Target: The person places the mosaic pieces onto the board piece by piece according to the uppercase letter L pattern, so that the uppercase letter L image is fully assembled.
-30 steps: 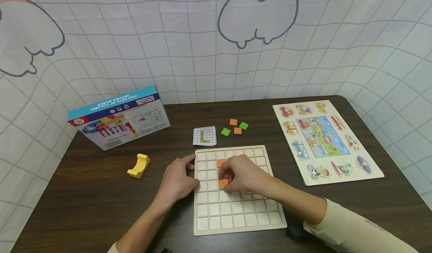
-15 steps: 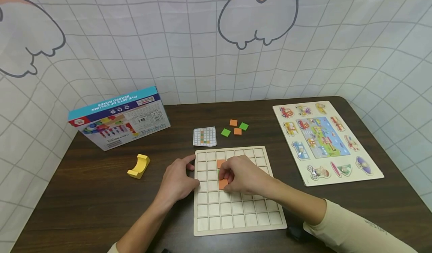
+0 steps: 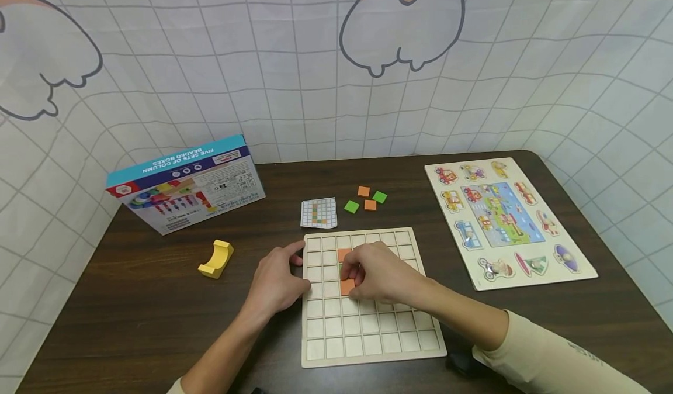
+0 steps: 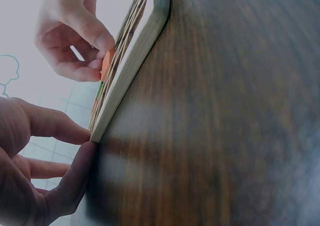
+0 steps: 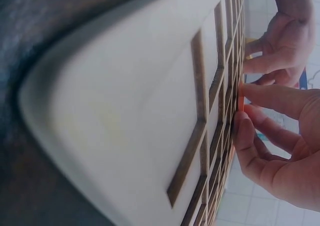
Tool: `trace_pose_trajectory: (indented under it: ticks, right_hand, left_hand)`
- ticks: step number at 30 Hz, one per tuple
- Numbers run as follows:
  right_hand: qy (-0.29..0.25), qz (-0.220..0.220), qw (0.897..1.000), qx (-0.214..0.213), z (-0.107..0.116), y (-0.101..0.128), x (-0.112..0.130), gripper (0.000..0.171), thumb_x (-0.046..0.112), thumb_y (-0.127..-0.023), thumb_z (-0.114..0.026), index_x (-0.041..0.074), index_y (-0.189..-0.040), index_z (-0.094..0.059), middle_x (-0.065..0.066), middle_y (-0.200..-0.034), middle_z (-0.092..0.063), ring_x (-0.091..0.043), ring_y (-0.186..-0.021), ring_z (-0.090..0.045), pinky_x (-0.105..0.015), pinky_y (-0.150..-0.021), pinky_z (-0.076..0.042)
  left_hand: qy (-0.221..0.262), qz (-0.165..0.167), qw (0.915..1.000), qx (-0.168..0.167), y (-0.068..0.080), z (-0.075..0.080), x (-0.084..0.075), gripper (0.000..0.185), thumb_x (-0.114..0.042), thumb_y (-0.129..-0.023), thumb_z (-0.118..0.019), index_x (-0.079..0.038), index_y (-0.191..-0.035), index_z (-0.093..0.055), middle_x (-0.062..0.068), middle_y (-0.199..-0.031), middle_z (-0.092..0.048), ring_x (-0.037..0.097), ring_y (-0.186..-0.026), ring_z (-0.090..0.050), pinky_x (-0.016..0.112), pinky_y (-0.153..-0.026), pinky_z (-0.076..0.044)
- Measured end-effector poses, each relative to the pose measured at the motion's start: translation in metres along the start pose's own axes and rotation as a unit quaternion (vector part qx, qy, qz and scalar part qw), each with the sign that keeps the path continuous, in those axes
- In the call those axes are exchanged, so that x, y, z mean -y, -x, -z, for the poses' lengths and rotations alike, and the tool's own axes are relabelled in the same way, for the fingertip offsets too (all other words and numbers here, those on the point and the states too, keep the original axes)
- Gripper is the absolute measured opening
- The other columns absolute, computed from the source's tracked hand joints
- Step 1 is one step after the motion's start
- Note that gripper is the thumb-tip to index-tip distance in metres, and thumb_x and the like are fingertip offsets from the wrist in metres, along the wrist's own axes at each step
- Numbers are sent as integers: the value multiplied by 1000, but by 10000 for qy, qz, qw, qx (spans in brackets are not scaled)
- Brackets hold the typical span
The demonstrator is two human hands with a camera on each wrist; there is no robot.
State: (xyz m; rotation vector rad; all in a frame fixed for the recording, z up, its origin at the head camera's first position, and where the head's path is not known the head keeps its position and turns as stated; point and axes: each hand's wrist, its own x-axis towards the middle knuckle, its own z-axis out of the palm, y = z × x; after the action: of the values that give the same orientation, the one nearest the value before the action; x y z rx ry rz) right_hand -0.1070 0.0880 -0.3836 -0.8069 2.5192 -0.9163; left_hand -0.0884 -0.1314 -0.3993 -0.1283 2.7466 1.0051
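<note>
My right hand (image 3: 381, 271) is over a wooden grid board (image 3: 370, 347) and pinches an orange square tile (image 3: 347, 287) between thumb and fingers. That tile sits low at the board's surface, and its seating in the cell is partly hidden. Beyond it another orange tile (image 3: 344, 254) lies in the same column, with a sliver of green tile (image 3: 340, 268) between them, mostly covered by the fingers. The right wrist view shows the pinched tile's edge (image 5: 241, 103) between thumb and finger. My left hand (image 3: 276, 280) touches the board's left edge with thumb and index finger extended.
Behind the board lie a pattern card (image 3: 318, 213) and loose tiles: orange (image 3: 363, 190) and green (image 3: 351, 206) ones. A yellow curved block (image 3: 216, 259) and a toy box (image 3: 186, 183) are at left. A picture puzzle board (image 3: 510, 224) lies at right.
</note>
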Motion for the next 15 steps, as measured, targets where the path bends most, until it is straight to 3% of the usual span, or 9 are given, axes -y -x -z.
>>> trace_pose_trajectory:
  ticks: [15]
  right_hand:
    - [1,-37,10000,-7,1,1,-1,21,0,-74,-87,12,-87,-74,2,-75,-67,-8,-69,-58,-24,-66,-49]
  left_hand:
    - [14,31,10000,18,0,1,-1,78,-2,-70,-76,-9,-146,-60,7,-107,-65,27,-97,-55,38,-81,-43]
